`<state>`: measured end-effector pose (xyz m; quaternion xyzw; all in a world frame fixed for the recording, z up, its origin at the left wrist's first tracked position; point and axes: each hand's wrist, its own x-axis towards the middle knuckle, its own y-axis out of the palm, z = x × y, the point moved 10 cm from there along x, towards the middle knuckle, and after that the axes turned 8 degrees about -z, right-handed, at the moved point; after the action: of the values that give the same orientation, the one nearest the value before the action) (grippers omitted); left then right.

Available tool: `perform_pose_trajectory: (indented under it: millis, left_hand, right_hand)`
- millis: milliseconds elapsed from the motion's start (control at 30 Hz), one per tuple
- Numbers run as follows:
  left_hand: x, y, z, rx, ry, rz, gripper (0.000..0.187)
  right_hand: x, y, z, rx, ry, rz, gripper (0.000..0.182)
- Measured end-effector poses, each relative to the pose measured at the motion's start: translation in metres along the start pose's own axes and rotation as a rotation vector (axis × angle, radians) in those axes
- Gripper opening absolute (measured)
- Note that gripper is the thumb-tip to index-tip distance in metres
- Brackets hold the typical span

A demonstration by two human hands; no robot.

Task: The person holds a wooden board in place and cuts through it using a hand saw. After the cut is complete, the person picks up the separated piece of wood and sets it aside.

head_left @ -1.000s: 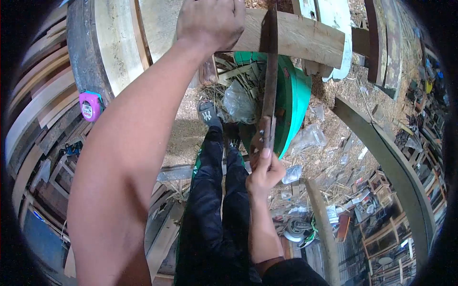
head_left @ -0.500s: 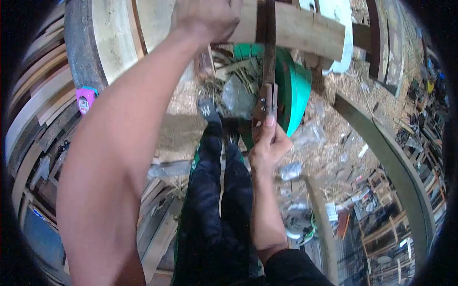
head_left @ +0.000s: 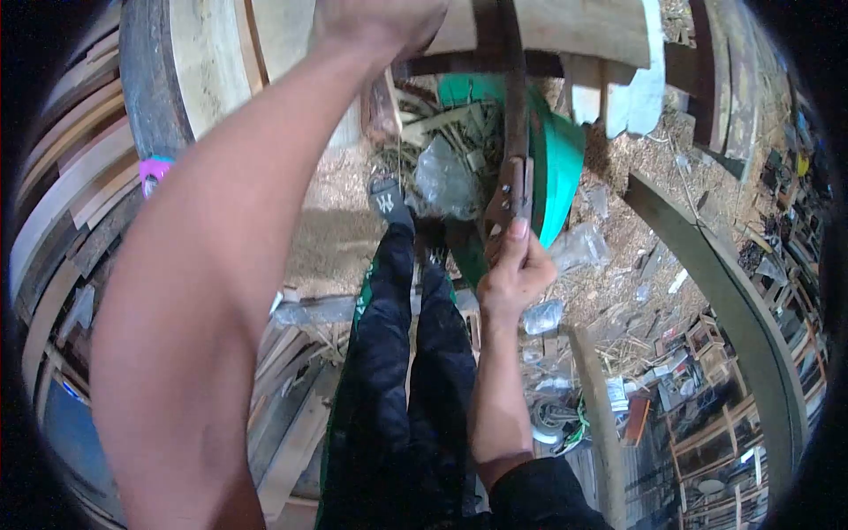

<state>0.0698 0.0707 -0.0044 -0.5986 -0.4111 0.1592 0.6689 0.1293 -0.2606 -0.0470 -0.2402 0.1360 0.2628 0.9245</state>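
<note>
2 hands share the work: the right hand (head_left: 515, 269) grips the saw (head_left: 512, 132) by its handle, blade running straight away into the plank (head_left: 565, 26), which the left hand (head_left: 380, 18) presses flat, just beside the cut.

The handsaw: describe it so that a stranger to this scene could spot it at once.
Find the pale wooden plank across the top. A long, rusty brown blade crosses it and runs down to the handsaw handle gripped by the right hand. It is the only metal tool, passing before a green tub.
</note>
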Motion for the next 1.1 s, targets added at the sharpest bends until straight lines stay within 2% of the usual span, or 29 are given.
perform_pose_trajectory:
  millis: [67,100,133,200,267,333,367,400,433,467,533,567,600,667,700,733,767,800,867,933,1000,1033,1067,1100]
  left_hand:
    - [0.002,0.001,-0.014,0.16,0.16,-0.044,0.033]
    - [0.005,0.0,-0.013,0.098,0.095,0.044,0.035]
    - [0.008,-0.003,-0.014,0.103,0.1,0.033,0.035]
    - [0.009,-0.001,-0.005,-0.088,-0.036,0.076,0.036]
    - [0.009,-0.003,-0.012,-0.044,0.025,0.062,0.043]
    - [0.009,-0.002,-0.005,-0.097,-0.052,0.081,0.049]
    - [0.006,0.001,-0.005,-0.099,-0.049,0.087,0.049]
    - [0.002,0.004,-0.009,0.024,0.043,0.074,0.05]
    - [0.005,0.002,-0.016,0.147,0.139,0.052,0.052]
    - [0.008,0.002,-0.017,0.149,0.143,0.044,0.052]
    - [0.01,-0.007,-0.001,-0.098,-0.166,0.093,0.052]
    - [0.011,-0.007,0.002,-0.156,-0.229,0.118,0.055]
    - [0.004,-0.003,0.004,-0.163,-0.232,0.133,0.055]
    - [0.007,0.006,-0.008,0.026,0.036,0.149,0.056]
    - [0.014,0.005,-0.004,0.039,0.034,0.131,0.056]
    - [0.013,0.001,0.001,-0.051,-0.065,0.095,0.056]
    - [0.009,0.0,0.002,-0.148,-0.163,0.071,0.056]
    - [0.012,-0.004,-0.002,-0.149,-0.158,0.068,0.056]
    - [0.007,0.006,-0.014,-0.121,-0.113,0.304,0.057]
    - [0.012,-0.003,-0.017,-0.144,-0.083,0.235,0.058]
    - [0.004,0.016,-0.01,-0.184,-0.189,0.479,0.061]
    - [0.004,0.017,-0.011,-0.222,-0.184,0.521,0.063]
    - [0.001,0.019,-0.005,-0.222,-0.193,0.52,0.063]
    - [0.004,0.012,-0.007,-0.24,-0.16,0.384,0.063]
  right_hand:
    - [-0.004,-0.011,-0.004,-0.001,-0.004,-0.006,0.051]
    - [-0.007,-0.011,-0.003,0.057,-0.007,0.017,0.05]
    - [-0.01,-0.01,0.0,0.114,-0.007,0.043,0.05]
    - [-0.008,-0.007,0.005,0.124,-0.026,0.036,0.049]
    - [0.01,0.006,0.006,0.017,0.007,0.041,0.049]
    - [0.03,0.027,0.049,-0.022,-0.091,0.036,0.053]
    - [0.037,0.04,0.06,0.067,-0.048,0.064,0.053]
    - [0.039,0.048,0.064,0.154,-0.005,0.092,0.053]
    - [0.037,0.041,0.068,0.036,-0.119,0.061,0.053]
    - [0.024,0.025,0.049,-0.015,-0.094,0.038,0.052]
    - [-0.011,-0.006,0.019,0.035,-0.052,0.002,0.04]
    - [-0.016,-0.009,0.021,0.055,-0.061,-0.012,0.042]
    - [-0.012,-0.008,0.023,0.043,-0.049,-0.014,0.042]
    - [0.025,0.018,0.041,-0.042,-0.022,0.038,0.046]
    - [0.04,0.037,0.062,0.009,-0.003,0.001,0.048]
    - [0.054,0.056,0.075,0.023,-0.046,0.065,0.046]
    - [0.048,0.053,0.077,0.073,-0.065,0.067,0.044]
    - [0.046,0.055,0.082,0.137,-0.104,0.069,0.042]
    - [0.024,0.05,0.055,0.233,-0.017,0.06,0.043]
    - [0.012,0.055,0.054,0.311,0.018,0.043,0.041]
    - [0.009,0.053,0.048,0.28,0.015,-0.022,0.042]
    - [0.009,0.055,0.048,0.281,0.002,-0.032,0.044]
    - [0.009,0.057,0.047,0.277,-0.001,-0.025,0.044]
    - [0.01,0.057,0.047,0.272,0.011,-0.01,0.045]
